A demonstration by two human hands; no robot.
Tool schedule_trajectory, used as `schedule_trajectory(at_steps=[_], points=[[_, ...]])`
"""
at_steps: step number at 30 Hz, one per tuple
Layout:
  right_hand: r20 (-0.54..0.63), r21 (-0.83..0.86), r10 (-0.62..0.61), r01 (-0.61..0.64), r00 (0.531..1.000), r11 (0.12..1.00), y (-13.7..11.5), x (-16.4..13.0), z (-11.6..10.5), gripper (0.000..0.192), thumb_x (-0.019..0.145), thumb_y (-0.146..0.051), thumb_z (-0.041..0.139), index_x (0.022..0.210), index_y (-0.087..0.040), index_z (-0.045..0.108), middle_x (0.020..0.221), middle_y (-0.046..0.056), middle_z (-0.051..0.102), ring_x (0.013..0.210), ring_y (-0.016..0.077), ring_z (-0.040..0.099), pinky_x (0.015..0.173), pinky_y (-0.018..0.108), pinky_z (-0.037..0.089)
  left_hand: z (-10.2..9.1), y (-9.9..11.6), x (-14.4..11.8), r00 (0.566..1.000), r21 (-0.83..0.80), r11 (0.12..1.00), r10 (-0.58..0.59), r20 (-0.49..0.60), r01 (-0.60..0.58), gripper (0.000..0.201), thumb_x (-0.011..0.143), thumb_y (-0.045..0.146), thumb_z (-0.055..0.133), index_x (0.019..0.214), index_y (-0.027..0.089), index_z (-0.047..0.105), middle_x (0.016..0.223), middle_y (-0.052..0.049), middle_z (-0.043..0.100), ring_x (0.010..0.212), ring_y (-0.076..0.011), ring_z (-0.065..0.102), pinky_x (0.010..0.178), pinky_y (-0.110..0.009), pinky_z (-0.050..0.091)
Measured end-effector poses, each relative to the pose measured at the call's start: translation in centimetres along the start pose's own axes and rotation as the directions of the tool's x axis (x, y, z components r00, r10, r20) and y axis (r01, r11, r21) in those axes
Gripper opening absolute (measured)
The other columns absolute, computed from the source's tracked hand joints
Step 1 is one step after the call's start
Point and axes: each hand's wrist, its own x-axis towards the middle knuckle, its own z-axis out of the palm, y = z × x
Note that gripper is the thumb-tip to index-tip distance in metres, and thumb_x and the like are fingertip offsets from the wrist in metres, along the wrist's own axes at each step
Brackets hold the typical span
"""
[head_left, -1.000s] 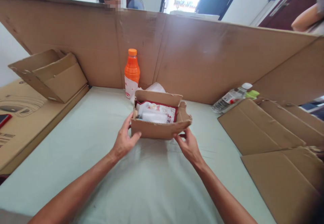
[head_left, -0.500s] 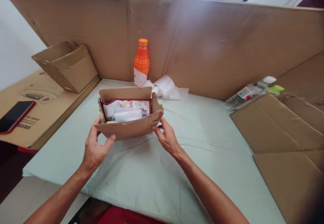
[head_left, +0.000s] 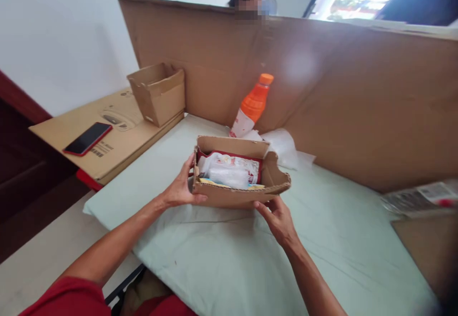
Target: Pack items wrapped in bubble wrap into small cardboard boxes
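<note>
Cardboard sits under your fingertips on both sides: your left hand (head_left: 181, 189) has its thumb laid along the near wall and its fingers wrapped round the left end of the small open box (head_left: 240, 197), clamped on it, while your right hand (head_left: 278, 217) pinches the near right corner from below, fingers closed on the edge. The box rests near the middle of the pale green sheet (head_left: 229, 259), its flaps up, with white and red packets (head_left: 231, 170) lying inside. Just beyond it lies crumpled white plastic (head_left: 282, 145), and behind that an orange bottle (head_left: 252, 105) stands against the tall cardboard wall (head_left: 358, 96). Far left, a second empty box (head_left: 157, 92) and a phone (head_left: 88, 138) rest on a flat carton (head_left: 118, 139).

You seem to be squaring up or shifting the box. Moving it on calls for an even grip, since the torn right wall looks weak.
</note>
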Motion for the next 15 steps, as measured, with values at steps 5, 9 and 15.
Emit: schedule_trajectory(at_steps=[5, 9, 15], points=[[0.076, -0.013, -0.026, 0.027, 0.997, 1.000, -0.3, 2.2, 3.0, 0.047, 0.077, -0.063, 0.072, 0.099, -0.022, 0.065, 0.098, 0.010, 0.074, 0.088, 0.0277, 0.069, 0.082, 0.043, 0.058, -2.1, -0.1, -2.8, 0.982, 0.078, 0.997, -0.003, -0.188, 0.018, 0.125, 0.062, 0.053, 0.089, 0.160, 0.027, 0.017, 0.159, -0.019, 0.036, 0.141, -0.0383, 0.046, 0.108, -0.054, 0.050], [0.245, 0.066, -0.181, 0.170, 0.953, 0.983, -3.2, 5.8, 9.7, 0.043, 0.083, -0.057, 0.066, 0.105, -0.021, 0.063, 0.105, 0.009, 0.073, 0.095, 0.0262, 0.068, 0.086, 0.042, 0.056, -6.9, 0.9, -6.3, 0.877, 0.231, 0.956, -0.049, -0.478, 0.179, 0.119, 0.060, 0.050, 0.091, 0.157, 0.026, 0.024, 0.155, -0.019, 0.043, 0.137, -0.0372, 0.051, 0.108, -0.052, 0.050], [0.370, 0.092, -0.270, 0.254, 0.889, 0.963, -6.1, 9.0, 18.4, 0.074, 0.083, -0.045, 0.068, 0.149, -0.022, 0.043, 0.150, 0.017, 0.052, 0.130, 0.0300, 0.056, 0.094, 0.044, 0.053, -15.2, 2.7, -9.7, 0.638, 0.351, 0.870, 0.055, -0.768, 0.347, 0.109, 0.058, 0.047, 0.093, 0.150, 0.030, 0.036, 0.142, -0.010, 0.056, 0.127, -0.0374, 0.059, 0.103, -0.057, 0.054]])
